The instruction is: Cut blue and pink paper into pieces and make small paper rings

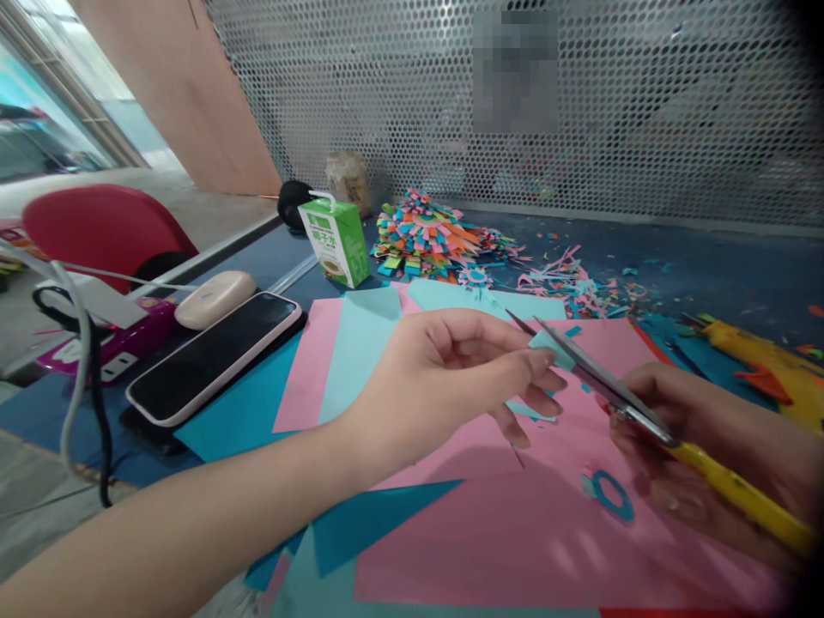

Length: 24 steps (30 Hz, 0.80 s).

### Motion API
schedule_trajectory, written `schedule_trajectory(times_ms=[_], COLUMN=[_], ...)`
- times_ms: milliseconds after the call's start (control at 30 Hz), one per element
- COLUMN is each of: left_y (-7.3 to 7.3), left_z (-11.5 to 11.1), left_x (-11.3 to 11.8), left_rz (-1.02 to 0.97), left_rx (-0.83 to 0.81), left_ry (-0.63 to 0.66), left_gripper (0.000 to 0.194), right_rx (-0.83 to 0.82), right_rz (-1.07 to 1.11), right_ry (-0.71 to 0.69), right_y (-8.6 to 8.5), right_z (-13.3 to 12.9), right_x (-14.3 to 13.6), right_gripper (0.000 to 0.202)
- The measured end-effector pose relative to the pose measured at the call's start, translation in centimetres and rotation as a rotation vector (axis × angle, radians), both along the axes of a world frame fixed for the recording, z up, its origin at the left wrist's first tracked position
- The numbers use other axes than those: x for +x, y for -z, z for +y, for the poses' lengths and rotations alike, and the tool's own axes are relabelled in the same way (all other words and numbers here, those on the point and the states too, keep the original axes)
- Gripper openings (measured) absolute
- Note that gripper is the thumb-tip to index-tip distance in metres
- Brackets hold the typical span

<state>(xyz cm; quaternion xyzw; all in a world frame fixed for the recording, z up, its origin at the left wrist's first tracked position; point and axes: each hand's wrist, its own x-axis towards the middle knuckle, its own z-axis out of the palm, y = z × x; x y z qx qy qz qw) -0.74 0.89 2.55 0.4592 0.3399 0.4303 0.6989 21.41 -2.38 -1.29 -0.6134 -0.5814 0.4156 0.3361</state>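
My left hand (451, 369) pinches a small light blue paper piece (552, 350) between thumb and forefinger, above the coloured sheets. Yellow-handled scissors (634, 408) are held in my right hand (701, 455), their blades slightly parted and pointing up and left, lying at the edge of the paper piece. Below the hands, pink sheets (489, 541) overlap blue and light blue ones. On the pink paper rests a blue paper ring (613, 495), left of my right hand.
A green drink carton (336, 240) stands beside a pile of fringed paper pieces (425, 236). Paper scraps (572, 283) litter the back right. At left lie a phone (215, 358), a beige case (215, 299) and a purple power strip (122, 343). A yellow tool (760, 352) lies far right.
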Motion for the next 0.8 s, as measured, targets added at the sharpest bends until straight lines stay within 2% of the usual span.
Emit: schedule_trajectory(times_ms=[133, 467, 800], left_y=[0.1, 0.1, 0.1], left_z=[0.0, 0.0, 0.1], left_x=[0.0, 0.0, 0.1], left_rz=[0.000, -0.009, -0.007], left_rx=[0.011, -0.002, -0.020], left_ry=[0.003, 0.010, 0.007], left_gripper=[0.014, 0.015, 0.013], right_rx=[-0.047, 0.017, -0.005], right_rz=[0.031, -0.004, -0.031], right_ry=[-0.038, -0.092, -0.022], right_y=[-0.3, -0.4, -0.1], right_z=[0.2, 0.1, -0.1], right_x=[0.7, 0.7, 0.9], right_gripper=[0.023, 0.021, 0.033])
